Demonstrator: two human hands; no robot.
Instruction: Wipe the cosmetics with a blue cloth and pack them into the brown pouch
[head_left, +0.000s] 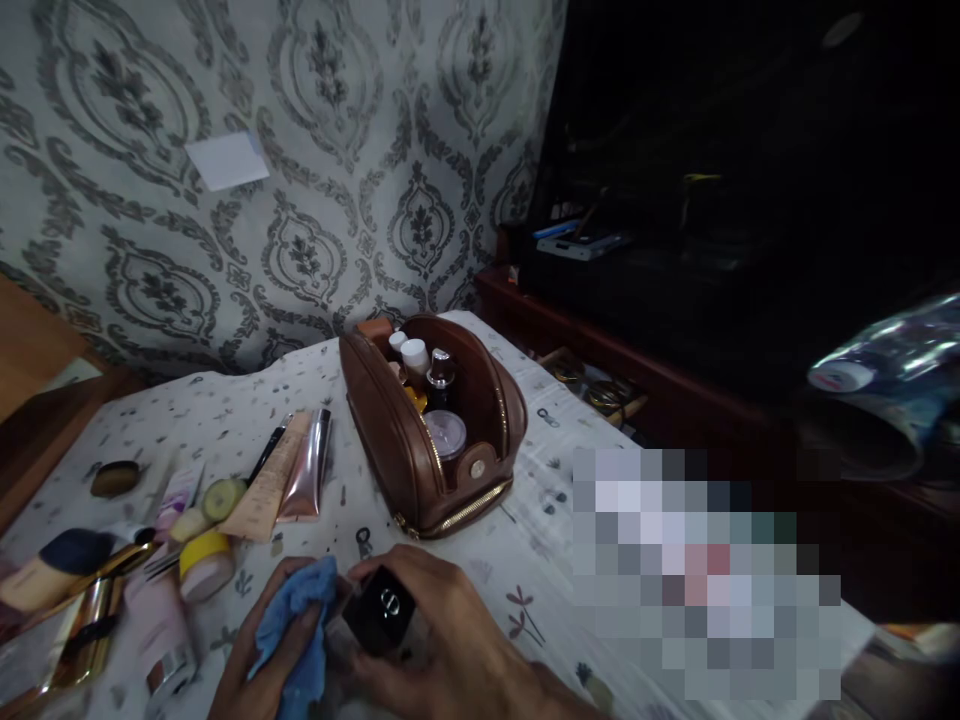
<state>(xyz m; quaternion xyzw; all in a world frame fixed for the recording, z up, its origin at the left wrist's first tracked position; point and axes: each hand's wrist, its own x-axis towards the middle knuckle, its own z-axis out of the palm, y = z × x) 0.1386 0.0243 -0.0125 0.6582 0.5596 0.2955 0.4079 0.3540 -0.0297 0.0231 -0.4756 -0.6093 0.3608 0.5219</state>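
Note:
My left hand (259, 640) is closed on a crumpled blue cloth (298, 620) near the bottom middle. Right beside it, my right hand (457, 625) grips a bottle with a square black cap (385, 605) that bears a light emblem. The cloth lies against or very near the bottle's left side. Just beyond both hands, an unzipped brown leather bag (390, 440) stands on the white patterned cloth surface (300, 375). Inside the bag are white-capped containers (415, 357), a dark bottle with a shiny top (441, 372) and a round clear-lidded jar (445, 434).
Left of the hands lie two tubes (306, 470), a yellow-lidded jar (205, 563), a pink bottle (157, 620) and several other cosmetics. A pixelated patch covers the right side. Further right are a dark wooden edge (637, 370) and a clear plastic bottle (892, 350).

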